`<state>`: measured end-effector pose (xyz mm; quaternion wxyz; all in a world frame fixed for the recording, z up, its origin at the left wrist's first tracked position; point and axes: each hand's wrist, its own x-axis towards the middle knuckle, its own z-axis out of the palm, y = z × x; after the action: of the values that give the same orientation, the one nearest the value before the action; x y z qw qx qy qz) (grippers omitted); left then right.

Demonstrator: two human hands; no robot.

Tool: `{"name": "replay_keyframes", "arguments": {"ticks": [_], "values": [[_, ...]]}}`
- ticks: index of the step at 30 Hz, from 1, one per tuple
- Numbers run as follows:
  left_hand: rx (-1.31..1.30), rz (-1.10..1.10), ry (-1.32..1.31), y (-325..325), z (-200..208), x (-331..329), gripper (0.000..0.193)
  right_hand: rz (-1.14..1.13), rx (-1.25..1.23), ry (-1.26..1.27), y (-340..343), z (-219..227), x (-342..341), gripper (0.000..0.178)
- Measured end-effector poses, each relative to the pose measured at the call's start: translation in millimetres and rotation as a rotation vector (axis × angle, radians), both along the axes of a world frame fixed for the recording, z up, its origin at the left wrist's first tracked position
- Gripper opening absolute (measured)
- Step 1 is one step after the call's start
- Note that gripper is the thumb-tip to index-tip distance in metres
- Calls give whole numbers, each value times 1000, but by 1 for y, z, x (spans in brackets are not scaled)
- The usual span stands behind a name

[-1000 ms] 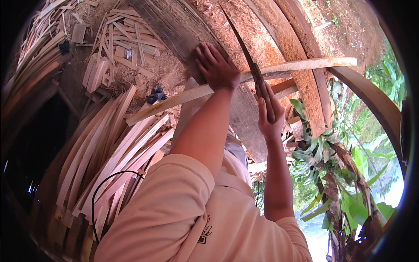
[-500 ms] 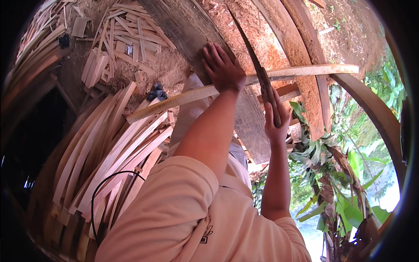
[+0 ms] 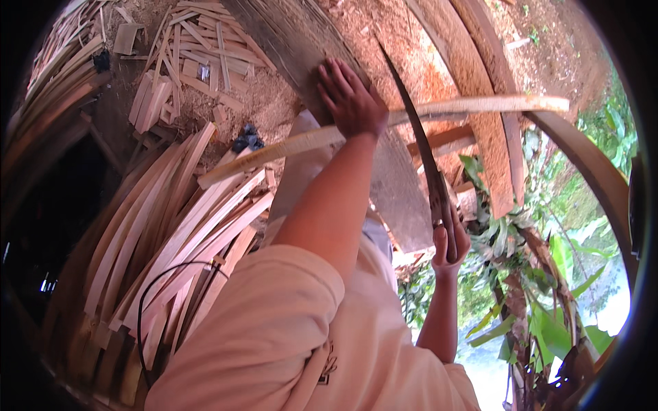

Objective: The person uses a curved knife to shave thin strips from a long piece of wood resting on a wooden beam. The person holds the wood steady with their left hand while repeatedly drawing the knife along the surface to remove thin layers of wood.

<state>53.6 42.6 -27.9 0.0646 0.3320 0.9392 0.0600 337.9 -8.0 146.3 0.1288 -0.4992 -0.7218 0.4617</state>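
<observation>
My left hand (image 3: pixel 351 99) lies with its fingers flat on a weathered grey plank (image 3: pixel 291 48), its palm and wrist over a pale wooden strip (image 3: pixel 490 105). That long, slightly curved strip crosses the plank. To the right, my right hand (image 3: pixel 451 243) is wrapped round the handle of a handsaw (image 3: pixel 418 127). The saw's dark, narrow blade slants up and away, tapering to a point, and it crosses the strip to the right of my left hand. Whether the teeth touch the wood, I cannot tell.
Many curved strips (image 3: pixel 137 233) are stacked on the left, with a black cable (image 3: pixel 147 294) over them. Offcuts (image 3: pixel 212 41) lie heaped on sawdust at the far left. Thick curved timbers (image 3: pixel 480 75) stand on the right, beside green plants (image 3: pixel 555 260).
My right hand has drawn the saw back toward me and a little to the right. The left hand stays on the plank; the strip has barely shifted.
</observation>
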Motion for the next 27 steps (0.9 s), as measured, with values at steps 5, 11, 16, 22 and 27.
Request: {"name": "replay_keyframes", "arguments": {"ticks": [5,11,16,22,27], "values": [[12,-11,60,-7,-7,-4,86,-91,-48,-52,-45,39,26,56],[-14,-20,27,-2,-3,0,88,-75,-121,-140,-60,105,21,57],[-39,-30,26,-5,-5,-1,86,-15,-26,-145,-27,127,-4,56],[-54,-49,21,-4,-4,-2,86,-50,-65,-154,-4,136,-9,54],[-31,-37,16,-9,-4,-2,85,14,-105,-134,-7,117,-33,53]]}}
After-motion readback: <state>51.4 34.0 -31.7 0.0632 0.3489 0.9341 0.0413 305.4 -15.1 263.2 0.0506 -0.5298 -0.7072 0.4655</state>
